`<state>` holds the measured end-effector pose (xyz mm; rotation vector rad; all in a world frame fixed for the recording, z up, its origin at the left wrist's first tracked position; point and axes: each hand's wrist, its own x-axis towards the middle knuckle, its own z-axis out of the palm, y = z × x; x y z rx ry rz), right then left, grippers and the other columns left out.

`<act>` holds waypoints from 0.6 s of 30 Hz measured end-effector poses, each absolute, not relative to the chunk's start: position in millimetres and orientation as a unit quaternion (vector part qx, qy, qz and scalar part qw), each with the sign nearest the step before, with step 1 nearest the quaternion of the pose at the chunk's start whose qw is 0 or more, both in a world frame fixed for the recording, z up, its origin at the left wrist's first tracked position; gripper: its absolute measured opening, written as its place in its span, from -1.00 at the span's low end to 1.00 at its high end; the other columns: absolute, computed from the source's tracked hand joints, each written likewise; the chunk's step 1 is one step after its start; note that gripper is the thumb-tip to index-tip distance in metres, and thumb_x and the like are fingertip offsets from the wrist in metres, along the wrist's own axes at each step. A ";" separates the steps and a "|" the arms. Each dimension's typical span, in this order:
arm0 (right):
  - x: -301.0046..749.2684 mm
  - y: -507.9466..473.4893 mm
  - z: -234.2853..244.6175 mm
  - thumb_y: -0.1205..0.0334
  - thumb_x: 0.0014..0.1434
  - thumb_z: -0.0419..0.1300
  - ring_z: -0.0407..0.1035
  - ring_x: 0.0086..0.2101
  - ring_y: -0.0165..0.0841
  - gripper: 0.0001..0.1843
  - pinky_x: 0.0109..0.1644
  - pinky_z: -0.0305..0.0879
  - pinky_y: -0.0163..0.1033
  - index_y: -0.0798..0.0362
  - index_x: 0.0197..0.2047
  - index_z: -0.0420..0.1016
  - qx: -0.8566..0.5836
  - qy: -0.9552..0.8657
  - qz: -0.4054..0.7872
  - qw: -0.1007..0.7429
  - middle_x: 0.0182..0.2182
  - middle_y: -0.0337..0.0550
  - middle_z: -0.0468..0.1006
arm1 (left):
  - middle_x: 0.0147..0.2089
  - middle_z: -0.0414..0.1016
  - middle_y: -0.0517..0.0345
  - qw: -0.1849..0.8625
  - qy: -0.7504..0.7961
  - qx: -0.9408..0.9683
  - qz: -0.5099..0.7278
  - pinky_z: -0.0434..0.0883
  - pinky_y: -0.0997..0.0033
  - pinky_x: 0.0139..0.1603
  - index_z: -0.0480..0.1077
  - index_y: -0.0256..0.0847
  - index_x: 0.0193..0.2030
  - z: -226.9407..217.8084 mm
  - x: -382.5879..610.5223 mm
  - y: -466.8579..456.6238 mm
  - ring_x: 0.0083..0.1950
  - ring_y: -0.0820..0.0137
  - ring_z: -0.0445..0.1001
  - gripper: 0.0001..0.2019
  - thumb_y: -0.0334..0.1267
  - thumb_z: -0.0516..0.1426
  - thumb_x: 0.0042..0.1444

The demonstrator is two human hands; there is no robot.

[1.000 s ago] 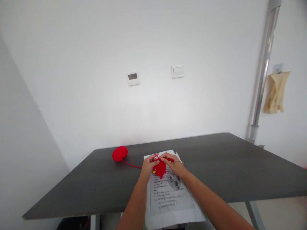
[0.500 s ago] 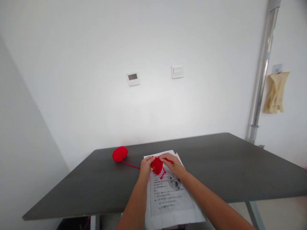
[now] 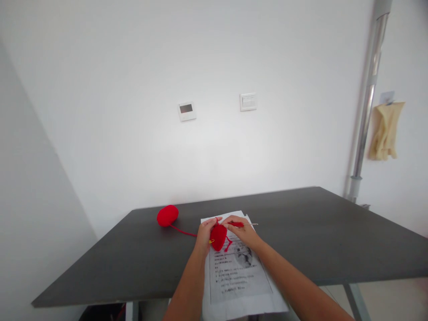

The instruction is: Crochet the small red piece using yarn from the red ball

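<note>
My left hand (image 3: 204, 233) pinches a small red crocheted piece (image 3: 219, 236) with a yellow marker on its left side and a loose red tail hanging below. My right hand (image 3: 242, 231) is closed on a crochet hook (image 3: 243, 224) with a red grip and a thin metal shaft pointing right. A red strand runs left from the piece to a red yarn ball (image 3: 167, 215) on the dark table (image 3: 317, 232). Both hands hover over a printed paper sheet (image 3: 239, 276).
The table's front edge runs just below my forearms. On the wall behind are a small thermostat panel (image 3: 186, 111) and a light switch (image 3: 248, 101). A metal pole (image 3: 366, 102) stands at the right, with cream rubber gloves (image 3: 384, 131) hanging beside it.
The crocheted piece has turned slightly between my fingers and its loose tail now hangs lower right. The hands stay in nearly the same place over the paper.
</note>
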<state>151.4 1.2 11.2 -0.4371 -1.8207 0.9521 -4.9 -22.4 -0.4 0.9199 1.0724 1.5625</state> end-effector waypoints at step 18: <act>160.6 3.6 18.5 0.07 0.10 0.18 0.43 -0.29 -0.29 -0.76 -0.15 0.34 -0.19 0.06 -0.34 0.55 -0.194 -0.750 0.375 0.509 -0.36 -0.10 0.57 | -0.32 0.53 0.08 0.544 0.404 0.411 0.609 0.33 0.45 -0.32 0.36 -0.25 0.06 9.4 -12.6 -32.7 -0.40 0.43 0.45 -0.32 -0.32 0.33 -0.34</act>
